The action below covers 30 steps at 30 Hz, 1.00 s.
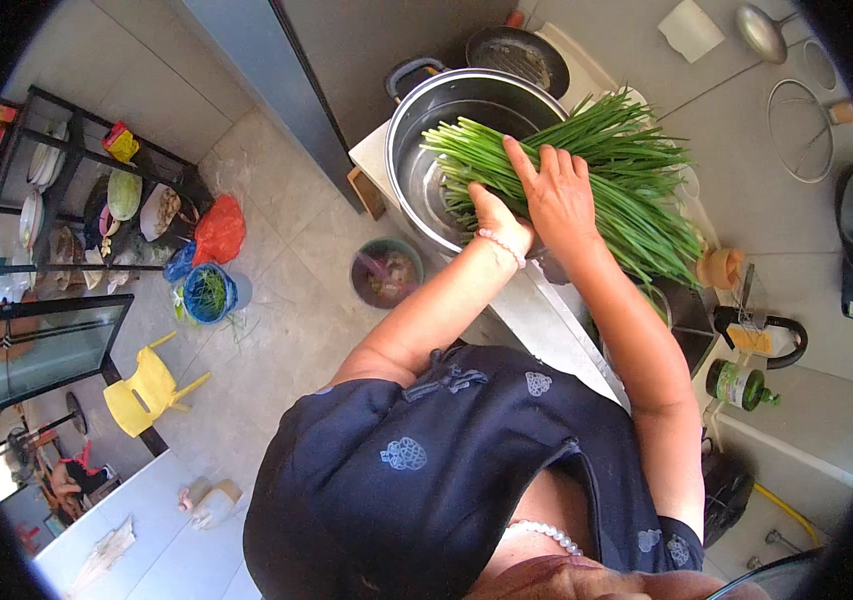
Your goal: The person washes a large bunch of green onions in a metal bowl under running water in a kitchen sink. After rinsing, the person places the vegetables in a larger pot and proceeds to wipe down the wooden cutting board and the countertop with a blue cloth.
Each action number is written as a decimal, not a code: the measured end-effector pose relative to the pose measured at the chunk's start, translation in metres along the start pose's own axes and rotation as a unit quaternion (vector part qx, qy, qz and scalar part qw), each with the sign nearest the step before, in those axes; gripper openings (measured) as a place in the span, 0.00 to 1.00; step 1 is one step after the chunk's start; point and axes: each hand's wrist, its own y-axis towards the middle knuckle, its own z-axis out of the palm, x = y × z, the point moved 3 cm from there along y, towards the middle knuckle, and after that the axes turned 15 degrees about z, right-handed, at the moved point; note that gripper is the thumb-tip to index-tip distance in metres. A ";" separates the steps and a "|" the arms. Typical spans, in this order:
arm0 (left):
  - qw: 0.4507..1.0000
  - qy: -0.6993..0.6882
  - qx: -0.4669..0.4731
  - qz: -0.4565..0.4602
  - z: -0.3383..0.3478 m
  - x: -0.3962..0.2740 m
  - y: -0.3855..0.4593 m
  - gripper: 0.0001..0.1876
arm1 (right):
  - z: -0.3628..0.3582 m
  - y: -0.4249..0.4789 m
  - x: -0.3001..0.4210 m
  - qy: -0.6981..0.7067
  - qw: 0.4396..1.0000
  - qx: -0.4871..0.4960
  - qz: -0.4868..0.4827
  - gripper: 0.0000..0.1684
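A large bundle of long green garlic chives (621,202) lies across the right side of a wide metal pot (405,180), its pale cut ends over the pot's opening. My left hand (501,225), with a beaded bracelet at the wrist, grips the bundle from its near side. My right hand (557,191) lies over the top of the stems, its fingers pressed on them. The leafy ends reach past the pot's rim to the right. The palm of my left hand is partly hidden by the stems.
A frying pan (520,60) sits behind the pot. A sink edge (546,322) runs before me. On the floor stand a basin of scraps (386,274), a blue-lined bin (210,294) and a yellow chair (142,390). A green bottle (738,385) is at right.
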 end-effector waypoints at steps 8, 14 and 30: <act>0.987 0.091 0.033 -0.130 -0.015 -0.053 -0.024 0.25 | 0.016 0.007 0.000 -0.005 0.994 0.037 -0.102 0.29; 0.967 0.148 0.035 -0.204 -0.020 -0.086 -0.058 0.35 | 0.035 0.010 0.014 -0.017 0.980 0.144 -0.136 0.19; 0.324 0.710 0.524 0.341 0.000 -0.032 -0.080 0.37 | -0.003 -0.184 -0.161 0.313 0.889 -0.124 0.309 0.13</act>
